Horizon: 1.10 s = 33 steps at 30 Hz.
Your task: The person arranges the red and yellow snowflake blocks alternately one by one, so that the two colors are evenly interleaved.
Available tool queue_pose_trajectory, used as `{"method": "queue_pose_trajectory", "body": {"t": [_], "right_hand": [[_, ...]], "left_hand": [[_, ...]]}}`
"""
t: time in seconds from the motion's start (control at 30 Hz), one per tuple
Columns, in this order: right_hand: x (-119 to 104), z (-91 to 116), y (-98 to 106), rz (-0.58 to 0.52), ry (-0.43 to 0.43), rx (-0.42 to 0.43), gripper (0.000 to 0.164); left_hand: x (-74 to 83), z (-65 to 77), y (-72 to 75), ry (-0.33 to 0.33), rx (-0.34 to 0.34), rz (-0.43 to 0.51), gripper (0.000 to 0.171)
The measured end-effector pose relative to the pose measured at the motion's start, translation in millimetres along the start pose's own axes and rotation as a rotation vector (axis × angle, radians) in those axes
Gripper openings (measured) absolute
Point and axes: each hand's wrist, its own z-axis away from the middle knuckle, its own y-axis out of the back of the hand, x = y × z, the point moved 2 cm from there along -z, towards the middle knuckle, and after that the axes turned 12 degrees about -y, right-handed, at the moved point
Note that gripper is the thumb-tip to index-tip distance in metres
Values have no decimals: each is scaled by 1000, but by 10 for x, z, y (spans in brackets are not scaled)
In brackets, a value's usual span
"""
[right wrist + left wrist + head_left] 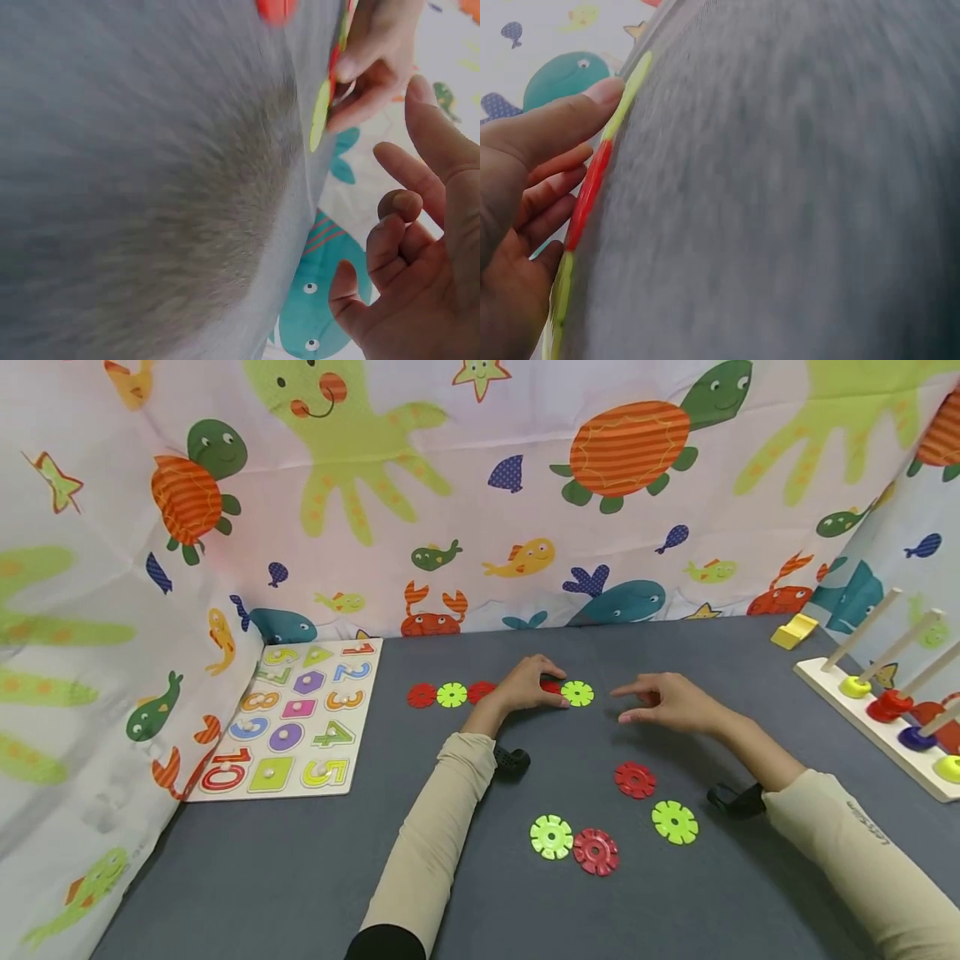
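My left hand (pixel 522 685) is at the right end of a row of red and light-green notched plastic discs. Thumb and index finger pinch the edges of the end green disc (pixel 577 693), by a red disc (pixel 552 687) partly hidden under the hand. In the left wrist view the thumb lies against the green disc (pixel 636 86) beside the red disc (pixel 589 195). Farther left in the row, a green disc (pixel 452 695) lies between red ones. To the right, my right hand (pixel 671 702) hovers above the table with loosely bent fingers, holding nothing.
Nearer me lie loose red discs (pixel 635 780) and green discs (pixel 675 822). A number-and-shape puzzle board (pixel 341 775) is on the left. On the right stand a wooden peg stacker (pixel 855 697) and a yellow block (pixel 793 631). A printed curtain (pixel 487 510) borders the grey table (pixel 285 868).
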Motion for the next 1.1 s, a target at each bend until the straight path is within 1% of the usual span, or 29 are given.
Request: {"method": "queue_pose_trajectory", "body": {"t": [0.13, 0.23, 0.33, 0.4, 0.57, 0.7, 0.9, 0.97, 1.1], "right_hand": [[-53, 256, -92, -13, 29, -57, 41], [-67, 406, -177, -4, 53, -120, 44], [-69, 498, -245, 10, 91, -163, 47], [-79, 523, -279, 21, 124, -169, 47], [-175, 576, -360, 68, 172, -142, 47], [-350, 693, -468, 143, 215, -76, 49], [-664, 897, -675, 252, 339, 36, 55], [-724, 933, -730, 262, 358, 52, 56], [-764, 963, -795, 251, 370, 53, 51]], "left_hand": [[12, -26, -10, 10, 3, -9, 52], [23, -42, -18, 14, 1, -12, 53], [24, -52, -26, 12, 0, -13, 51], [22, -51, -26, 16, 8, -11, 49], [19, -60, -43, 15, 5, -18, 46], [24, -79, -73, 8, -12, -19, 46], [36, -103, -86, 16, -7, 1, 45], [41, -112, -86, 16, 1, 3, 45], [46, -121, -101, 14, -2, 4, 44]]}}
